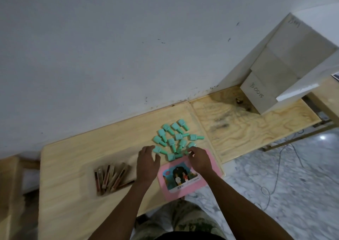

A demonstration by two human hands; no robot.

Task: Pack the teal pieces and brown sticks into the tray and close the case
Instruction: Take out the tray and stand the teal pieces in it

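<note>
both near teal pieces | left hand fingers apart | right hand (grip unclear)

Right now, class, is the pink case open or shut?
Apparently shut: the pink case lies flat, picture side up, with no inside showing. The teal pieces lie loose on the wooden table beyond it.

Both bare forearms stretched forward side by side, left hand palm down with fingers spread and relaxed, right hand palm down, fingertips bent downward, grip unclear
</note>
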